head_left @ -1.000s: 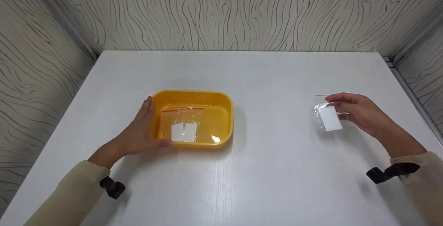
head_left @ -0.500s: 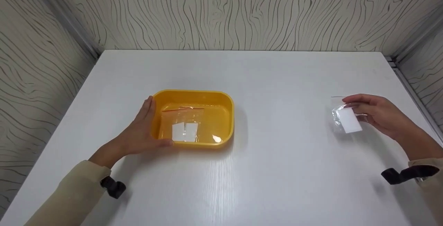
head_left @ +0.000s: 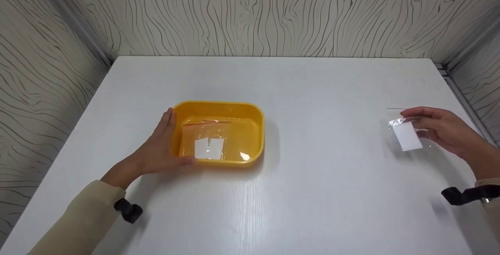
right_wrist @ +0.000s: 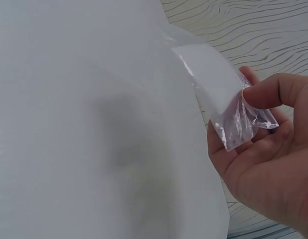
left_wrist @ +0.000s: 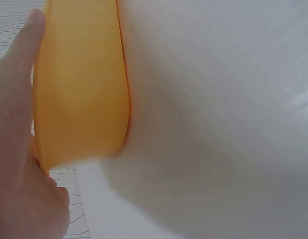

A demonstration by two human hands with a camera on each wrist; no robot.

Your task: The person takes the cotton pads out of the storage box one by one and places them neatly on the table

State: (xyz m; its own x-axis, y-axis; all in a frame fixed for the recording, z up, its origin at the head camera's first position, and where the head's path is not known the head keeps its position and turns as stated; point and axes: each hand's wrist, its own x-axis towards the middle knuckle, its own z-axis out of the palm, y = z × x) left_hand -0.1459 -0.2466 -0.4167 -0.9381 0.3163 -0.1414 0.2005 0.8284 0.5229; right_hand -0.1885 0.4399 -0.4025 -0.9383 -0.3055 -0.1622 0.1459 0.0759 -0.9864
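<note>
A yellow plastic box without a lid stands on the white table, left of centre. My left hand grips its left end, with the thumb along the near rim and the fingers at the far left corner. In the left wrist view the thumb lies against the box's side wall. Inside the box lie clear zip bags with red seal strips and white pieces in them. Over the table's right side my right hand pinches another clear zip bag, which holds a white rectangular piece.
The white table runs back to a wall with a wood-grain pattern. More patterned panels stand at left and right. Black wrist mounts sit at both sleeves.
My right hand has moved to the right with the zip bag, toward the table's right edge. The left hand and the yellow box have stayed in place.
</note>
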